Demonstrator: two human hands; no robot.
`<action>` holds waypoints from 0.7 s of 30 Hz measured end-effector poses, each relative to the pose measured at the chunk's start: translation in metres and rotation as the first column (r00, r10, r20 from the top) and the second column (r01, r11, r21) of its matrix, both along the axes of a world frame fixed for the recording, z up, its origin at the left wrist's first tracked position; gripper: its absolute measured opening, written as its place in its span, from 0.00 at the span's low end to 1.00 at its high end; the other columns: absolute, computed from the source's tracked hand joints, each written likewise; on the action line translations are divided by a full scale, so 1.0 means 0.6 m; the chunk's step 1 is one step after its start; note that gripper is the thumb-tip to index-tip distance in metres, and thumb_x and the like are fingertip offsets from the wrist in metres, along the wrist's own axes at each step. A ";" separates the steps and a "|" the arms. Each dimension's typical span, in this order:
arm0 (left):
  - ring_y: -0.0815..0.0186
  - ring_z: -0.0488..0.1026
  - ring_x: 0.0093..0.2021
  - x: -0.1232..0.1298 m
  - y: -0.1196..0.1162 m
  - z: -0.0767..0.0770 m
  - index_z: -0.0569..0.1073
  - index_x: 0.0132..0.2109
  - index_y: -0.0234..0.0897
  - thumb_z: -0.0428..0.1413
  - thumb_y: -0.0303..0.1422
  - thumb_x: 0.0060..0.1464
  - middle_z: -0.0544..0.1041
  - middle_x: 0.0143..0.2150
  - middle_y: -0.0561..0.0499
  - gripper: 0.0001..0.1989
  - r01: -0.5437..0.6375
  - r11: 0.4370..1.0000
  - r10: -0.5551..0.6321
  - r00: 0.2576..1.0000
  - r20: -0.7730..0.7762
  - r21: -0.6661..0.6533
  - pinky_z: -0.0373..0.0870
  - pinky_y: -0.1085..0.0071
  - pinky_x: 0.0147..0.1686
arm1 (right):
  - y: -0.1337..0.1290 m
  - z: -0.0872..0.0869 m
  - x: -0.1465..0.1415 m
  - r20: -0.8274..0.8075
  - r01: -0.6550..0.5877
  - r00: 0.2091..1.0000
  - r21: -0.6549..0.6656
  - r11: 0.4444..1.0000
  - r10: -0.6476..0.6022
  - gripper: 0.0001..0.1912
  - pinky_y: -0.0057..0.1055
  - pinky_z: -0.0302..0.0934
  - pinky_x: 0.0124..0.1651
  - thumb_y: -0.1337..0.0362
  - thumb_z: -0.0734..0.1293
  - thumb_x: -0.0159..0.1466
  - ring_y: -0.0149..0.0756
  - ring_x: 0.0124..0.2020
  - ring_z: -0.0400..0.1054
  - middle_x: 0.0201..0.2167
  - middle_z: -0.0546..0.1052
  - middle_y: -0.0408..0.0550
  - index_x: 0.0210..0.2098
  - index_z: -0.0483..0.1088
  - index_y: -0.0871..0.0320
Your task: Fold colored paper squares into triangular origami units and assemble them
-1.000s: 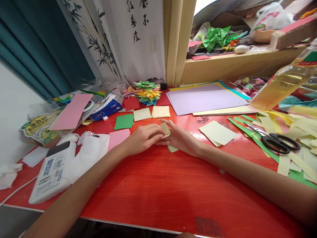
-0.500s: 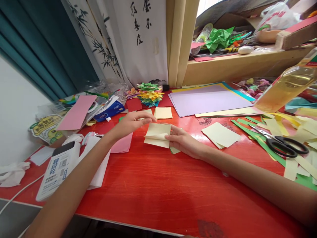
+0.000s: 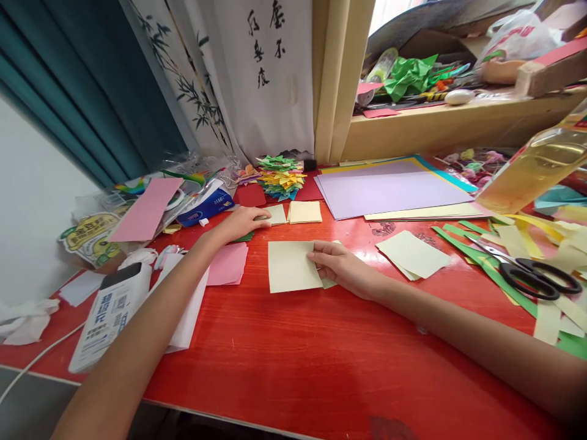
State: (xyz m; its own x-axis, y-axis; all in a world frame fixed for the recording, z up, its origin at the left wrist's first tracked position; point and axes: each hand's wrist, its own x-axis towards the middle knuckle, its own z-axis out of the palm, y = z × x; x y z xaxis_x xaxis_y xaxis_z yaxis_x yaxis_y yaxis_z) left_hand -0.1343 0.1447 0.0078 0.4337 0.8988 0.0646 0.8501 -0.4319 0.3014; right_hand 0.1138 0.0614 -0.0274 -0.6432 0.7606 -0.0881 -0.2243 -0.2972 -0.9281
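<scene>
Between the thumb and fingers of my right hand [image 3: 337,264] is a pale yellow paper square [image 3: 293,267], held by its right edge above the table. Part of a greener paper piece [image 3: 329,283] shows beneath that hand. My left hand [image 3: 243,224] reaches to the back left, fingers stretched out and low, its fingertips at the edge of a small pale green paper stack [image 3: 277,215]. Whether they press on the stack is hard to make out. Beside it lies a cream paper stack [image 3: 306,212]. Pink paper squares [image 3: 228,266] lie just below my left wrist.
Loose pale yellow squares [image 3: 415,253] lie to the right, then black-handled scissors [image 3: 534,275] among paper strips. Large lilac sheets [image 3: 389,186] and a folded-paper stack [image 3: 280,177] are at the back. A tilted bottle [image 3: 527,162] stands far right, a white box [image 3: 110,321] at left.
My left hand has moved left and down onto the back-left stack, away from the held paper. The creased paper in my right hand now appears flat, facing up and slightly lower.
</scene>
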 end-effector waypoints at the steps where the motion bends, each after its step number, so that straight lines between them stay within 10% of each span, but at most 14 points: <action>1: 0.60 0.69 0.47 -0.001 0.002 0.002 0.72 0.46 0.40 0.49 0.44 0.50 0.73 0.49 0.50 0.19 -0.004 1.000 0.004 1.000 0.007 -0.015 0.61 0.69 0.46 | 0.000 -0.001 0.000 0.012 -0.007 1.000 0.013 1.000 0.007 0.07 0.24 0.59 0.27 0.63 0.63 0.58 0.26 0.25 0.62 0.24 0.67 0.40 0.27 0.62 0.59; 14: 0.60 0.72 0.41 0.007 0.002 0.008 0.74 0.41 0.38 0.45 0.37 0.55 0.76 0.42 0.49 0.16 -0.044 0.990 0.051 0.998 -0.049 0.131 0.64 0.69 0.41 | -0.004 0.005 0.000 0.041 -0.017 0.999 0.083 0.996 0.014 0.05 0.24 0.61 0.26 0.64 0.61 0.60 0.26 0.23 0.65 0.24 0.69 0.41 0.29 0.63 0.58; 18: 0.64 0.73 0.37 0.027 -0.042 0.035 0.72 0.42 0.37 0.42 0.35 0.58 0.77 0.38 0.49 0.15 -0.056 0.873 0.047 0.998 0.030 0.485 0.67 0.70 0.38 | -0.001 0.002 0.000 -0.017 0.009 1.000 0.032 0.999 -0.008 0.05 0.28 0.65 0.32 0.65 0.60 0.61 0.29 0.27 0.68 0.27 0.72 0.44 0.34 0.65 0.58; 21: 0.65 0.72 0.44 0.050 -0.102 0.040 0.71 0.44 0.35 0.45 0.30 0.57 0.76 0.43 0.48 0.12 0.161 0.747 -0.162 0.985 -0.059 0.644 0.67 0.70 0.45 | 0.001 0.007 -0.001 -0.067 0.074 0.995 -0.036 0.997 -0.076 0.09 0.28 0.66 0.33 0.67 0.58 0.61 0.30 0.29 0.70 0.30 0.74 0.47 0.40 0.65 0.59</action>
